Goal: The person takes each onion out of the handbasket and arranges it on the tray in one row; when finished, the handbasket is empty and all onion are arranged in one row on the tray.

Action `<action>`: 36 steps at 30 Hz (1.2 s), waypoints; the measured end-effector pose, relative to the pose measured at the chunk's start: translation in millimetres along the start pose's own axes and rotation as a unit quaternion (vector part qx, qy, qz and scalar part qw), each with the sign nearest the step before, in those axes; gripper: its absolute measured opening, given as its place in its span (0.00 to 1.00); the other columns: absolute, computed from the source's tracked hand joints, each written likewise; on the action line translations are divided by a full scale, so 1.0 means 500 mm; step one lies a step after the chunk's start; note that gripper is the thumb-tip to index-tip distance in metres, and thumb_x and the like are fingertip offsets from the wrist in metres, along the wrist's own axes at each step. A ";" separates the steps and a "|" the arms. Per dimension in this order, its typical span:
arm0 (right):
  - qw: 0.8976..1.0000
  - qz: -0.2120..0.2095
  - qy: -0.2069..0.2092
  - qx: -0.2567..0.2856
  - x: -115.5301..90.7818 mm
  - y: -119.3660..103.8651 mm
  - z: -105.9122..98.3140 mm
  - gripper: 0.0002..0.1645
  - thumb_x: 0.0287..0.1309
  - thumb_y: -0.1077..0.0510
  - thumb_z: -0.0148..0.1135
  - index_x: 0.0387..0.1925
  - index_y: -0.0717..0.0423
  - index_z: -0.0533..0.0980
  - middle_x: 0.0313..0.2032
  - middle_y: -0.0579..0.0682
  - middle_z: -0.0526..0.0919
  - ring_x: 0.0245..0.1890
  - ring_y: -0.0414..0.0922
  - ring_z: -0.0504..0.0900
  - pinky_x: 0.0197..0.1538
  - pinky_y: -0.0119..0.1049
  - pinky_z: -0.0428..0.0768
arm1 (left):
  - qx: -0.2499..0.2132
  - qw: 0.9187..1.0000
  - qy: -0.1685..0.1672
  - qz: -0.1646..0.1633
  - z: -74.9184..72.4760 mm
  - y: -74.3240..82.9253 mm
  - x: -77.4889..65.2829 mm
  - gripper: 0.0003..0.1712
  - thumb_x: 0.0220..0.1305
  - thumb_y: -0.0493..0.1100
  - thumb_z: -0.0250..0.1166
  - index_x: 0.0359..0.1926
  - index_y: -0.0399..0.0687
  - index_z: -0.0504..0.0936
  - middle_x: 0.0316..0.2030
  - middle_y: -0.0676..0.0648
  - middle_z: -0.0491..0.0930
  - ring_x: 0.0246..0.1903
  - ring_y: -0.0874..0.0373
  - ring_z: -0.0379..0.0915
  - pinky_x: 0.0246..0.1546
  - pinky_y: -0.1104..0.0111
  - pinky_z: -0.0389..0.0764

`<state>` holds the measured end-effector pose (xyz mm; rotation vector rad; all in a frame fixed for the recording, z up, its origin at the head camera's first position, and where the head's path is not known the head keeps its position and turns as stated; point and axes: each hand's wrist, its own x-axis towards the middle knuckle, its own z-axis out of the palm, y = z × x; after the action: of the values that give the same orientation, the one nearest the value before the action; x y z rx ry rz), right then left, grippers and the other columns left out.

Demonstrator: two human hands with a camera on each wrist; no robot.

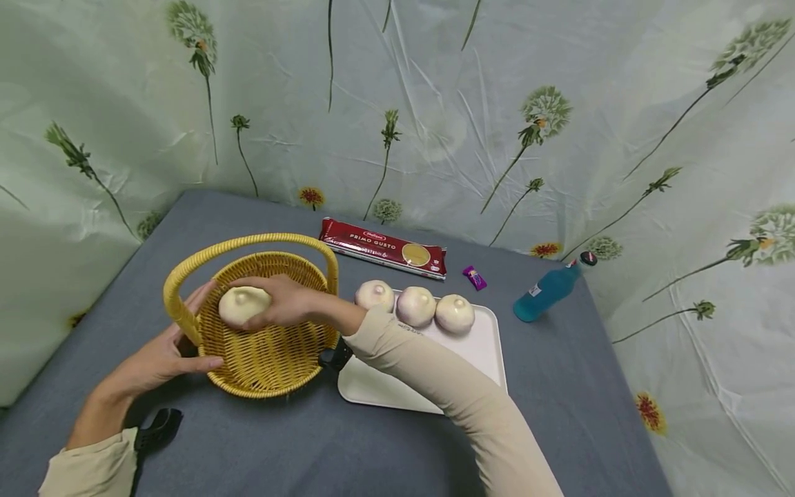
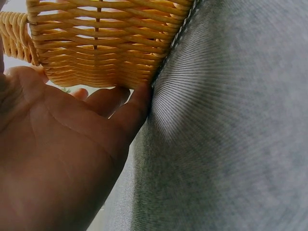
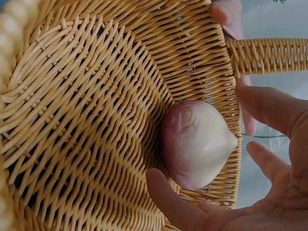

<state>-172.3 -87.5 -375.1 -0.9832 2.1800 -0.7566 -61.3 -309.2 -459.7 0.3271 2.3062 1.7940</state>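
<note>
A yellow wicker basket (image 1: 273, 359) with an arched handle stands on the left of the table. A white-and-purple turnip (image 3: 199, 144) lies inside it, against the side wall. My right hand (image 1: 279, 300) reaches into the basket around this turnip; in the right wrist view its fingers are spread, with gaps to the turnip. My left hand (image 1: 155, 355) holds the basket's left side by the handle base, thumb at the rim and fingers (image 2: 132, 108) against the outer wall. Several more turnips (image 1: 416, 307) sit in a row on a white tray (image 1: 491, 352) right of the basket.
Behind the tray lies a red pasta packet (image 1: 385, 248). A small purple wrapped candy (image 1: 475, 277) is right of it. Farther right is a blue bottle (image 1: 553, 290) with a dark cap. A dandelion-print curtain (image 1: 435, 103) hangs behind the grey table (image 1: 298, 449).
</note>
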 end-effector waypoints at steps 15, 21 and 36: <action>0.977 0.069 -0.026 0.200 0.020 0.010 0.004 0.40 0.67 0.64 0.61 0.76 0.39 0.61 0.60 0.43 0.70 0.29 0.39 0.69 0.38 0.37 0.71 | 0.006 1.000 -0.007 -0.003 0.003 0.001 0.002 0.68 0.60 0.29 0.69 0.79 0.72 0.30 0.79 0.57 0.21 0.75 0.44 0.19 0.60 0.27 0.34; 0.962 0.087 -0.029 0.258 0.030 0.015 0.003 0.38 0.66 0.67 0.61 0.73 0.41 0.66 0.51 0.45 0.69 0.28 0.42 0.69 0.33 0.41 0.72 | 0.001 1.000 -0.004 0.001 0.003 0.001 -0.002 0.69 0.59 0.29 0.69 0.79 0.72 0.29 0.79 0.55 0.20 0.75 0.42 0.17 0.60 0.26 0.31; 0.967 0.089 -0.019 0.237 0.037 0.024 0.009 0.30 0.63 0.67 0.64 0.64 0.45 0.71 0.48 0.46 0.69 0.34 0.42 0.70 0.36 0.40 0.72 | 0.000 1.000 -0.007 -0.002 0.003 0.004 0.000 0.68 0.60 0.29 0.69 0.79 0.72 0.29 0.79 0.57 0.20 0.75 0.43 0.17 0.60 0.26 0.31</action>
<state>-184.0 -96.8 -392.3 -0.5446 1.8916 -1.0932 -61.0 -307.4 -458.3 0.3340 2.2953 1.7854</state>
